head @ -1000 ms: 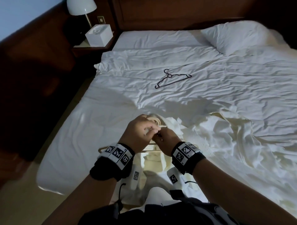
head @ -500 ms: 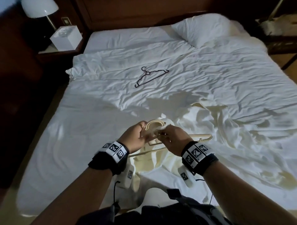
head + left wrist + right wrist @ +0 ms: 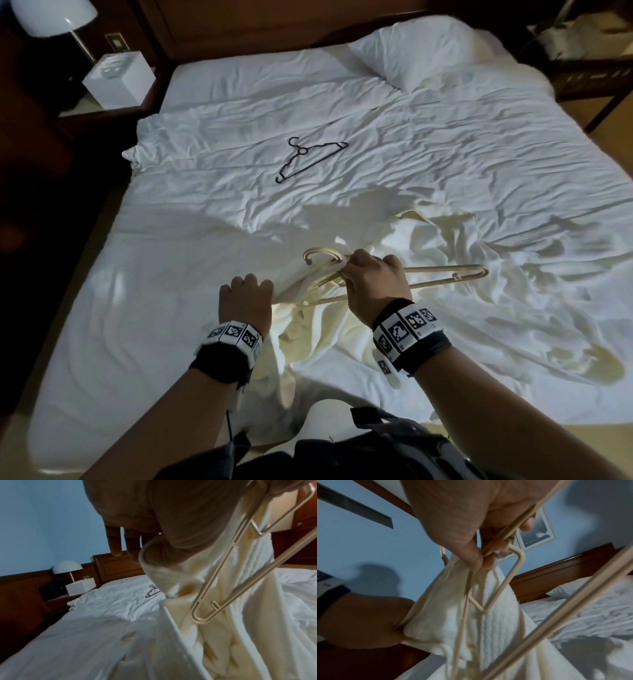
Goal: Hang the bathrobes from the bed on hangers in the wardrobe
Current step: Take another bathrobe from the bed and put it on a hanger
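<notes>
Plainly, with the right hand (image 3: 371, 278) gripping the cream hanger (image 3: 445, 274) and the left hand (image 3: 247, 297) pinching bathrobe (image 3: 301, 274) cloth at nine o'clock, a loosened pinch could slide it off.

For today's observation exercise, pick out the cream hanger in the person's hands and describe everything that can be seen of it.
The cream hanger is a thin frame, plastic by its look, with a curved hook and small notches on its arms. It is held above the bed, lying nearly flat. The right hand grips it at the neck; the left hand holds cream bathrobe cloth over one end. The other end pokes out bare.
</notes>
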Available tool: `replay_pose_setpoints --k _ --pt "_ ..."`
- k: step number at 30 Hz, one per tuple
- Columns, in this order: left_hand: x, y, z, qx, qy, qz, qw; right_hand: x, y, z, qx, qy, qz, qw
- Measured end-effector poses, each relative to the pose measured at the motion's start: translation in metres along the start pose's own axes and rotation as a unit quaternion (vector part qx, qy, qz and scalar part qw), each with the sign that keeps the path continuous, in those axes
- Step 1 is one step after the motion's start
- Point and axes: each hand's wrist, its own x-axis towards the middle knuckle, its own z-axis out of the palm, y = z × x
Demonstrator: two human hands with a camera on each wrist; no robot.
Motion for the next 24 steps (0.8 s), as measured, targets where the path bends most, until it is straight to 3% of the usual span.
replay_pose_setpoints --k 2,4,6,7,8,9,10,11,13,15,16,20,24 --pt "-0.004 0.002 -0.001 -0.022 -0.013 0.032 0.999 0.003 -0.004 0.001 0.008 0.006 0.021 1.000" --pt "-0.013 0.006 -0.002 -0.190 -0.050 0.114 0.974 0.007 -0.005 0.003 0.043 0.010 0.025 0.999" --pt "-0.022 0.010 -0.008 -0.466 -0.085 0.149 0.868 0.010 -0.004 0.003 0.079 0.014 0.002 0.997" --pt "-0.022 0.010 -0.009 -0.555 -0.048 0.130 0.820 0.011 -0.003 0.003 0.093 0.017 -0.010 0.995" --pt "-0.020 0.008 -0.012 -0.591 0.024 0.113 0.799 0.012 -0.003 0.003 0.107 0.016 -0.021 0.994" --pt "-0.017 0.004 -0.013 -0.571 0.113 0.108 0.805 0.013 -0.002 0.004 0.123 0.012 -0.030 0.992" --pt "-0.010 -0.001 -0.011 -0.511 0.176 0.107 0.835 0.013 -0.001 0.004 0.142 0.009 -0.041 0.989" --pt "-0.006 -0.006 -0.010 -0.443 0.187 0.112 0.870 0.013 -0.002 0.005 0.166 0.006 -0.054 0.985" --pt "0.001 -0.012 -0.008 -0.354 0.074 0.140 0.922 0.013 -0.004 0.006 0.195 -0.001 -0.061 0.979" --pt "0.002 -0.011 -0.010 -0.315 -0.066 0.154 0.934 0.012 -0.006 0.009 0.180 0.000 -0.030 0.983" --pt "0.001 -0.009 -0.010 -0.299 -0.104 0.164 0.934 0.011 -0.006 0.010 0.175 0.002 -0.005 0.985" --pt "0.001 -0.005 0.000 -0.180 -0.152 0.144 0.961 0.011 -0.007 0.008 0.115 -0.018 0.017 0.993" --pt "0.000 -0.015 0.021 -0.087 -0.097 0.089 0.987 0.012 0.001 0.000 0.024 -0.004 0.009 1.000"
